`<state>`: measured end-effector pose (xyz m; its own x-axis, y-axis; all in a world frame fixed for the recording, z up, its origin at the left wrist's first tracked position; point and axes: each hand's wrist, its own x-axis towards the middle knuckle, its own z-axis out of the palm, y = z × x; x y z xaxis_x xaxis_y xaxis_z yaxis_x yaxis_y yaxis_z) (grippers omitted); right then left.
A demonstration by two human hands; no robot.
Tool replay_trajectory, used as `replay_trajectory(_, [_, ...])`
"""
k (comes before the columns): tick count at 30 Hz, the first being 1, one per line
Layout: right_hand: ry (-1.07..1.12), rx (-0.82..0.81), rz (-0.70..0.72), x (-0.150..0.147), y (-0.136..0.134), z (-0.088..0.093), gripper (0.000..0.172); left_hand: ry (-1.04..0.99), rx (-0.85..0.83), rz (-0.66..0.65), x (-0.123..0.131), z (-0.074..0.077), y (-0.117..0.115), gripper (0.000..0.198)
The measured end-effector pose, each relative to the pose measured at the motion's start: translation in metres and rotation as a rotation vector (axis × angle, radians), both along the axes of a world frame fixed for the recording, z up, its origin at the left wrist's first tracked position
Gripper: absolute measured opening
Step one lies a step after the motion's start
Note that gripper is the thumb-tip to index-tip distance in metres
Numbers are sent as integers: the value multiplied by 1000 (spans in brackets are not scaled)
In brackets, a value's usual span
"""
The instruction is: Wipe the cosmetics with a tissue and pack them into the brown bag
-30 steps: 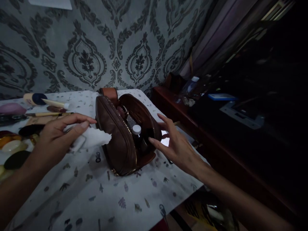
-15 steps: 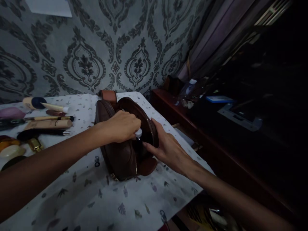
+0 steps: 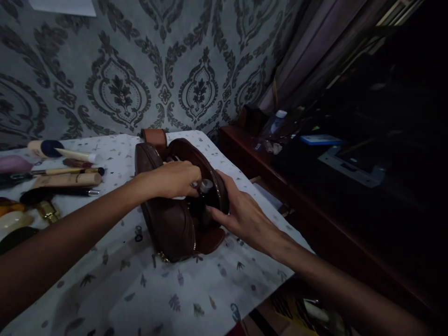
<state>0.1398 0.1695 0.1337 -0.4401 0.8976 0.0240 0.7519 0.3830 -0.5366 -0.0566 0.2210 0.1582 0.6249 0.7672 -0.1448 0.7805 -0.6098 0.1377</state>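
A brown zip bag (image 3: 168,224) stands unzipped on the patterned white cloth. My left hand (image 3: 180,178) reaches over its near side into the opening, the fingers curled downward. A small pale, shiny bit shows at those fingertips; what they hold is mostly hidden. Just right of them, a bottle with a pale cap (image 3: 206,186) stands inside the dark interior. My right hand (image 3: 240,207) grips the right wall of the bag, thumb inside and fingers around the outside.
Makeup brushes (image 3: 70,171), a beige tube (image 3: 72,180), a pink sponge (image 3: 14,164) and a gold-coloured piece (image 3: 49,211) lie at left. A dark red wooden edge (image 3: 252,151) runs along the right, with a clear bottle (image 3: 276,121) behind. Patterned wallpaper (image 3: 122,88) rises at the back.
My left hand has shifted slightly left and away from the pale-capped bottle, which now shows more. My right hand still holds the bag. The view has moved a little.
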Motion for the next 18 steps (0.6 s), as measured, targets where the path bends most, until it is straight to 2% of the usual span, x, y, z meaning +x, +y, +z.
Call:
replay_trajectory(3, [6, -4, 3, 0, 0, -1, 75, -68, 34, 6, -3, 2, 0, 21])
replay_trajectory(7, [13, -2, -3, -1, 0, -2, 76, -57, 88, 79, -1, -4, -2, 30])
replay_trajectory(11, [21, 2, 2, -1, 0, -2, 76, -19, 49, 64, 4, -7, 0, 25])
replay_trajectory(15, [38, 11, 4, 0, 0, -3, 75, 37, 76, -6, 12, -1, 3, 20])
replay_trajectory(18, [50, 17, -1, 1, 0, -3, 76, 43, 75, -11, 15, 2, 3, 19])
